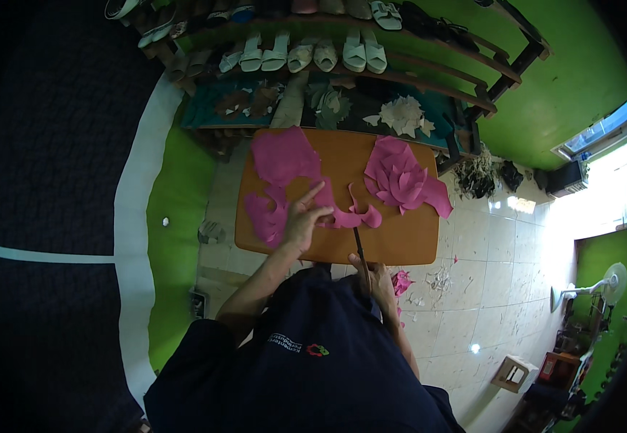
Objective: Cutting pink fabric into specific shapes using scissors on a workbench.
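My left hand (303, 220) rests on a large pink sheet of material (284, 160) on an orange-brown wooden table (400, 242), pinching a curved strip of it. The index finger points up and away. My right hand (378, 280) is at the table's near edge, closed around the handle of a thin dark blade or pair of scissors (359, 249) whose tip reaches the pink strip. A pile of cut pink pieces (400, 179) lies on the table's right half.
Wooden shelves (429, 72) with several pale sandals stand behind the table; pale and dark cut pieces lie on the lower shelf. Pink and white scraps (429, 280) litter the tiled floor at right. A small stool (511, 372) and a fan (609, 283) stand further right. Green walls.
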The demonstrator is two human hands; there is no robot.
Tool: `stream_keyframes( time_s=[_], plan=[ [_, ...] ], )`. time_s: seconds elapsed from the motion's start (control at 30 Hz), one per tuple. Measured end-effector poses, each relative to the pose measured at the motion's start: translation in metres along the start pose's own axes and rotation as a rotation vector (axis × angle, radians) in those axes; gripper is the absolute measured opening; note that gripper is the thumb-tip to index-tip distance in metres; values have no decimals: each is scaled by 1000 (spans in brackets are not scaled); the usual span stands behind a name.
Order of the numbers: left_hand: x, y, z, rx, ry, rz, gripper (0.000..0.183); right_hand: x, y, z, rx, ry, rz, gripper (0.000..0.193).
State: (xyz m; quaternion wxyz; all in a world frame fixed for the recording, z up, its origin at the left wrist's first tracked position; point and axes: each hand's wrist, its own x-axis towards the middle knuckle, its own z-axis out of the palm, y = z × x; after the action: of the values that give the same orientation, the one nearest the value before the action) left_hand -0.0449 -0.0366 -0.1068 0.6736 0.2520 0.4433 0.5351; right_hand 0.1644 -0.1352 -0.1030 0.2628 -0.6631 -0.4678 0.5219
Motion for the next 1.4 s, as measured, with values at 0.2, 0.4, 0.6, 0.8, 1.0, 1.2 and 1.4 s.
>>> stream_keyframes(
  time_s=[0.2, 0.4, 0.6, 0.8, 1.0, 1.2, 1.4],
  plan=[
    [21, 35, -50, -121, 0, 123, 71, 6, 41, -7, -117, -32, 34, 56],
    [29, 11, -131, -51, 177, 181, 79, 5, 62, -10, -186, -6, 69, 66],
    [34, -71, -248, 258, 409, 204, 78, 3, 51, -12, -301, -54, 112, 68],
    [30, -85, -229, 1046, 651, 168, 59, 3, 71, -20, -350, 1, -31, 65],
    [27, -121, -160, 1325, 106, 429, 63, -7, 49, -29, -327, 75, 80, 65],
    [59, -187, -60, 1293, 27, 239, 83, -22, 44, -40, -213, 178, 193, 70],
    [86, -224, 10, 1434, -6, 231, 81, -47, 91, -65, -72, 207, 321, 61]
  ],
)
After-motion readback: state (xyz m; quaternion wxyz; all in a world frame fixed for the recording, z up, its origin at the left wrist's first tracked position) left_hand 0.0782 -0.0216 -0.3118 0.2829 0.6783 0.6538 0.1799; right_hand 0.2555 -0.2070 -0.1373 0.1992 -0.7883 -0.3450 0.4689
